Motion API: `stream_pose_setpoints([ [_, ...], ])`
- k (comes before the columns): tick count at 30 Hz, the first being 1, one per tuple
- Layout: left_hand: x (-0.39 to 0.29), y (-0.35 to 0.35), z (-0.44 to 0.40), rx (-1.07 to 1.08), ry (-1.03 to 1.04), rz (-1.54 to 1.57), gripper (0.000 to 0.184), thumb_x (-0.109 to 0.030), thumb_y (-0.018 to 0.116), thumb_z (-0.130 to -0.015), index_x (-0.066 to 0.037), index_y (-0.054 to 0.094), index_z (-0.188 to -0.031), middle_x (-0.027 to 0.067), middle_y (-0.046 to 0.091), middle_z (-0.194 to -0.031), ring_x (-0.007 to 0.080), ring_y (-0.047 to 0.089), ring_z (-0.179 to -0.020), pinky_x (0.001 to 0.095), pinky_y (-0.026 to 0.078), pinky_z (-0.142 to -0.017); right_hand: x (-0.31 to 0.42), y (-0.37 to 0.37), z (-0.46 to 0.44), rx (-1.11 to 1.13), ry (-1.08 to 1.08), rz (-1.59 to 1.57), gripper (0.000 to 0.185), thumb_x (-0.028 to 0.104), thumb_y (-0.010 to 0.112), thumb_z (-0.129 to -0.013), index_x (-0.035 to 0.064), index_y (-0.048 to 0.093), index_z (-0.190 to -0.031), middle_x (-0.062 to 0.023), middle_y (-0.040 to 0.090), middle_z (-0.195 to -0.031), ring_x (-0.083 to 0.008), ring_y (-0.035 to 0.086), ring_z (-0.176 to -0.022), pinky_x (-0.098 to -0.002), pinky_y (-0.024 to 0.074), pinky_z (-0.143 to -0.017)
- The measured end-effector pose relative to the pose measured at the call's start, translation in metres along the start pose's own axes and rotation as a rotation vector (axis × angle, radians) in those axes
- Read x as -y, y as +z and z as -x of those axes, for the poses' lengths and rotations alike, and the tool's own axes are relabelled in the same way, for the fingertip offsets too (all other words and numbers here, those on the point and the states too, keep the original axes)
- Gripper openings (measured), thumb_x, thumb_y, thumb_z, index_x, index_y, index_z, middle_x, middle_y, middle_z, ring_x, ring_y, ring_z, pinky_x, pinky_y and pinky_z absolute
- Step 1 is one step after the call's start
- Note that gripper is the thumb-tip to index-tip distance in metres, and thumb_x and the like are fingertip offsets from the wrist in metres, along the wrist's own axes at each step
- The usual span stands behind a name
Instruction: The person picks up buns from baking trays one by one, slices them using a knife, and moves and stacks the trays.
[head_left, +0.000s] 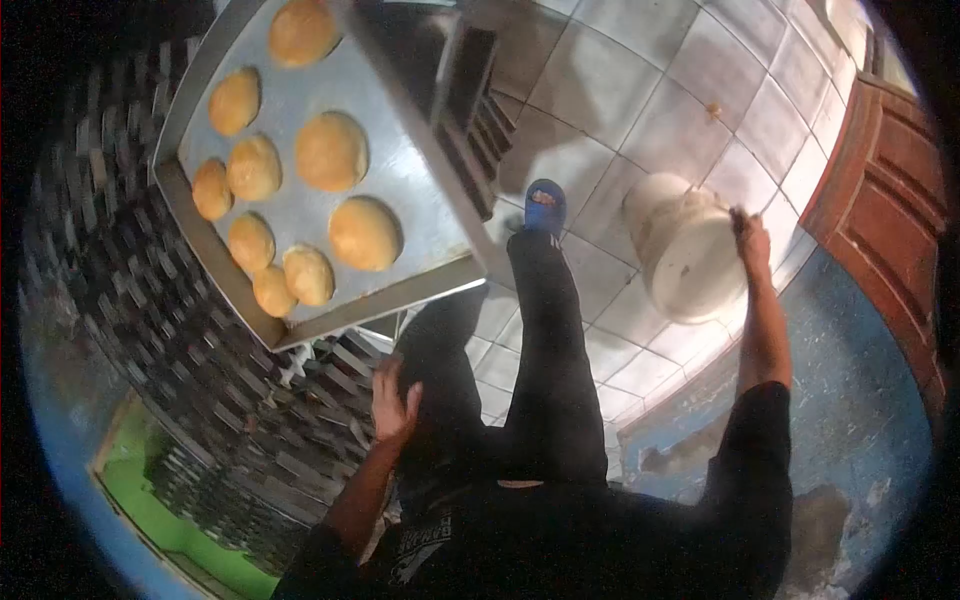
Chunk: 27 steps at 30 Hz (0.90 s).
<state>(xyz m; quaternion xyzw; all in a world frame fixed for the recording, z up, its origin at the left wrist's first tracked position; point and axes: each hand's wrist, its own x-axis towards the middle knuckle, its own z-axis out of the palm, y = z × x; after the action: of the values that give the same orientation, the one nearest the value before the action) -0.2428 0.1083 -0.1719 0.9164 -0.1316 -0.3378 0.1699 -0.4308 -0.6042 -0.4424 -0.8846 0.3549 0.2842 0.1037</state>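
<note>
My right hand (752,238) is closed on the edge of a whitish bucket (698,268), to the right of my legs. The bucket is slightly blurred, and its round, pale end faces up toward me. I cannot tell whether that end is a lid or the inside. At lower left, my left hand (395,402) is held with its fingers apart and nothing in it. It is nearest to the front corner of a metal baking tray (390,305), without touching it. Several golden round buns (332,151), larger and smaller, sit on the tray.
A dark slatted structure (472,130) stands beside and below the tray. Pale tiles cover the floor (600,110), where my blue sandal (545,208) shows. A brown wooden door (895,210) and a worn blue wall (850,340) are on the right.
</note>
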Motion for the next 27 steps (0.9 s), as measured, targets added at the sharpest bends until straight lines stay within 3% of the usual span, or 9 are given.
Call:
stream_pose_setpoints([
  [3, 0.011, 0.004, -0.001, -0.061, -0.056, 0.090, 0.055, -0.023, 0.067, -0.098, 0.000, 0.048, -0.144, 0.0256, 0.050, -0.140, 0.0455, 0.048, -0.132, 0.0507, 0.040, -0.111, -0.004, 0.058, 0.062, -0.099, -0.124, 0.003, 0.036, 0.029, 0.061, -0.100, 0.0232, 0.061, -0.135, -0.0249, 0.063, -0.104, -0.0478, 0.066, -0.086, -0.0533, 0.0546, -0.071],
  [8, 0.040, 0.018, -0.005, -0.130, 0.001, 0.189, 0.054, -0.018, 0.070, -0.093, 0.001, 0.051, -0.140, 0.0229, 0.054, -0.141, 0.0432, 0.052, -0.129, 0.0499, 0.042, -0.110, 0.000, 0.159, 0.171, 0.138, -0.252, 0.046, 0.044, 0.022, 0.057, -0.102, 0.0064, 0.056, -0.143, -0.0201, 0.069, -0.109, -0.0393, 0.065, -0.098, -0.0497, 0.0504, -0.084],
  [9, 0.048, 0.016, -0.012, -0.158, -0.015, 0.205, 0.054, -0.018, 0.070, -0.093, 0.001, 0.051, -0.140, 0.0229, 0.054, -0.141, 0.0432, 0.052, -0.129, 0.0499, 0.042, -0.110, 0.010, 0.181, 0.188, 0.223, -0.117, -0.041, 0.045, 0.024, 0.057, -0.102, 0.0046, 0.056, -0.143, -0.0196, 0.070, -0.115, -0.0391, 0.065, -0.099, -0.0510, 0.0501, -0.085],
  [10, 0.056, 0.011, -0.021, -0.164, -0.012, 0.173, 0.053, -0.017, 0.070, -0.092, 0.001, 0.052, -0.138, 0.0225, 0.055, -0.140, 0.0436, 0.053, -0.127, 0.0496, 0.042, -0.110, 0.026, 0.198, 0.211, 0.211, -0.163, 0.185, 0.047, 0.028, 0.053, -0.103, 0.0044, 0.055, -0.144, -0.0206, 0.070, -0.118, -0.0382, 0.067, -0.103, -0.0507, 0.0510, -0.087],
  [11, 0.061, 0.004, -0.022, -0.159, -0.020, 0.141, 0.051, -0.016, 0.071, -0.092, 0.001, 0.053, -0.137, 0.0220, 0.057, -0.138, 0.0440, 0.053, -0.126, 0.0492, 0.042, -0.110, 0.027, 0.231, 0.231, 0.133, -0.082, -0.148, 0.047, 0.028, 0.051, -0.103, 0.0096, 0.054, -0.147, -0.0205, 0.072, -0.099, -0.0368, 0.068, -0.093, -0.0492, 0.0522, -0.077],
  [12, 0.061, -0.007, -0.025, -0.098, -0.113, 0.230, 0.051, -0.015, 0.072, -0.090, 0.002, 0.055, -0.134, 0.0220, 0.058, -0.135, 0.0440, 0.054, -0.125, 0.0494, 0.042, -0.109, 0.077, 0.203, 0.253, 0.236, -0.005, -0.036, 0.044, 0.031, 0.052, -0.103, 0.0089, 0.059, -0.140, -0.0200, 0.072, -0.092, -0.0364, 0.069, -0.093, -0.0490, 0.0520, -0.078],
  [13, 0.075, -0.006, -0.023, -0.122, -0.117, 0.237, 0.051, -0.015, 0.072, -0.090, 0.002, 0.055, -0.134, 0.0220, 0.058, -0.135, 0.0440, 0.054, -0.125, 0.0494, 0.042, -0.109, 0.084, 0.230, 0.264, 0.365, 0.177, -0.313, 0.039, 0.031, 0.050, -0.105, 0.0047, 0.065, -0.130, -0.0191, 0.072, -0.089, -0.0329, 0.069, -0.091, -0.0461, 0.0522, -0.074],
  [14, 0.090, -0.003, -0.022, -0.181, -0.059, 0.229, 0.051, -0.015, 0.072, -0.089, 0.001, 0.055, -0.134, 0.0223, 0.058, -0.133, 0.0437, 0.054, -0.124, 0.0497, 0.043, -0.108, 0.106, 0.216, 0.280, 0.374, -0.081, -0.150, 0.032, 0.025, 0.050, -0.106, 0.0022, 0.069, -0.118, -0.0151, 0.073, -0.089, -0.0297, 0.070, -0.089, -0.0444, 0.0543, -0.073],
  [27, 0.140, 0.060, -0.055, -0.577, 0.116, 0.197, 0.044, -0.016, 0.070, -0.090, 0.003, 0.058, -0.128, 0.0239, 0.060, -0.127, 0.0449, 0.055, -0.121, 0.0506, 0.042, -0.107, 0.111, 0.257, 0.296, 0.723, 0.154, -0.566, 0.027, 0.020, 0.054, -0.105, 0.0020, 0.068, -0.120, -0.0132, 0.073, -0.092, -0.0298, 0.071, -0.090, -0.0434, 0.0572, -0.076],
])
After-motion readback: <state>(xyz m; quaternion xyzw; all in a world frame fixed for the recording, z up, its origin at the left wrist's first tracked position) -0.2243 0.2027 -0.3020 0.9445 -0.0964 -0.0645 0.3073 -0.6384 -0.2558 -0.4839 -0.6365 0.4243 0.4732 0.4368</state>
